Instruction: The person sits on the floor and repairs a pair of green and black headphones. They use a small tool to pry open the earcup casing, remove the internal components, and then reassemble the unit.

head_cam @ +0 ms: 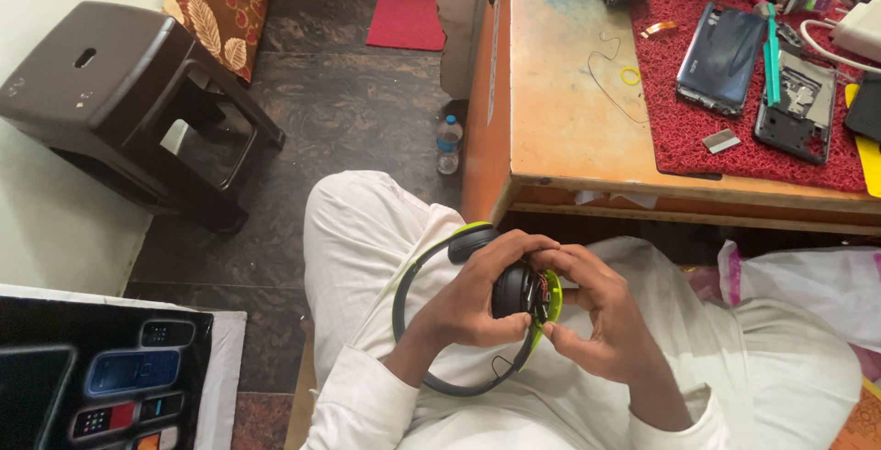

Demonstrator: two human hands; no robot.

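Person sits in white clothes, both hands over the lap, below the near edge of a wooden table (569, 120). The headphones (440, 322), black with lime-green trim, sit in the lap between the hands. Left hand (477, 299) is wrapped around 1 ear cup (516, 289), fingers closed on it from the outer side. Right hand (601, 326) is closed on the same cup from the other side, fingertips pinching at the green rim where the cup looks opened up; a bit of red inside, likely wiring, too small to be sure. The headband arcs down and left, unsupported, with the second ear cup (470, 241) at its upper end.

Handling judgement: light plastic, easy for 1 hand. Headband is springy and will flex if pulled. Smooth shell, somewhat slippery, so a full wrap around the cup is safer than a fingertip pinch. The opened cup is the fragile part: thin wires and small clips could tear or snap if the halves get pried apart hard. Best hold is the cup body or the band near the hinge, not the loose cover.

On the table: a red mat (734, 129) with a dark phone back cover (720, 55) and an opened phone frame (798, 106). On the floor: a brown plastic stool (128, 92) and a small water bottle (448, 143).
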